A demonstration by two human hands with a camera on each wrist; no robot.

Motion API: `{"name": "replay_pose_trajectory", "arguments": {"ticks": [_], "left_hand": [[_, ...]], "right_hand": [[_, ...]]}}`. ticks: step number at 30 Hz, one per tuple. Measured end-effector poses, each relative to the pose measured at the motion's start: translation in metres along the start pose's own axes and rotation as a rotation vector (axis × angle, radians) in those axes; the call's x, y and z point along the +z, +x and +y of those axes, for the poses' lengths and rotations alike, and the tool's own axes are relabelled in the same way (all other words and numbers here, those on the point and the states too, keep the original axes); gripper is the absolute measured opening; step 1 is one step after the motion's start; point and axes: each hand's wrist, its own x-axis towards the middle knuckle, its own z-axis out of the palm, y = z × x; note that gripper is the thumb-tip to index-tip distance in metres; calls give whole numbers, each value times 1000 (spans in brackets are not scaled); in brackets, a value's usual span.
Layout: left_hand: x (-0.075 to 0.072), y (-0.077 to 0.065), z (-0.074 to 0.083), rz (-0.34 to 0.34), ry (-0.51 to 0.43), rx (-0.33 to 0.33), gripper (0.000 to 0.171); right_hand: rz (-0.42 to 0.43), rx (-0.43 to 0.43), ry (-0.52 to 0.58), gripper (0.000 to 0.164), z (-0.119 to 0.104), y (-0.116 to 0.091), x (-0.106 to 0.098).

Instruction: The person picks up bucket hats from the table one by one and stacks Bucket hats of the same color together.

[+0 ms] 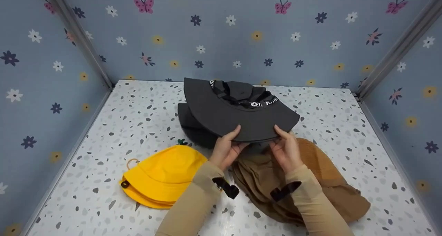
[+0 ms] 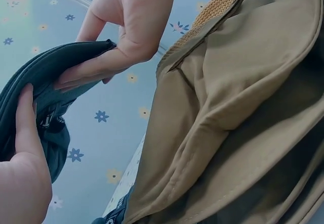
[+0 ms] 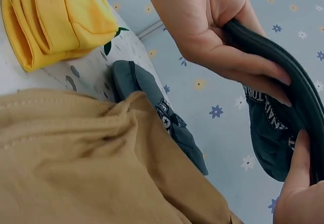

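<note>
A dark grey brimmed hat (image 1: 238, 122) is held up over the table, its inside showing a band with white lettering. My left hand (image 1: 226, 149) pinches the near edge of its brim, thumb on top and fingers underneath. Further right along the same edge, my right hand (image 1: 287, 151) grips the brim in the same way. Behind and below it lies another dark hat (image 1: 197, 130), partly covered; the right wrist view shows this lower hat (image 3: 147, 92) with a lettered band too. Both wrist views show fingers on either side of the held brim.
Yellow bucket hats (image 1: 172, 175), nested together, lie at the left with a cord loop. Brown hats (image 1: 262, 191) lie overlapping at the right, partly under my right forearm. The speckled white table (image 1: 103, 153) is enclosed by flowered blue panels (image 1: 221, 28) at the back and sides.
</note>
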Motion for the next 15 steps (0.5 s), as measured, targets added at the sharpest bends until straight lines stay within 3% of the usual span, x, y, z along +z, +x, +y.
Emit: {"name": "replay_pose_trajectory", "arguments": {"ticks": [8, 15], "left_hand": [[4, 2, -5, -12, -61, 20, 50], [6, 2, -8, -2, -58, 9, 51]], "right_hand": [[-14, -19, -26, 59, 11, -3, 12], [6, -40, -44, 67, 17, -8, 21]]}}
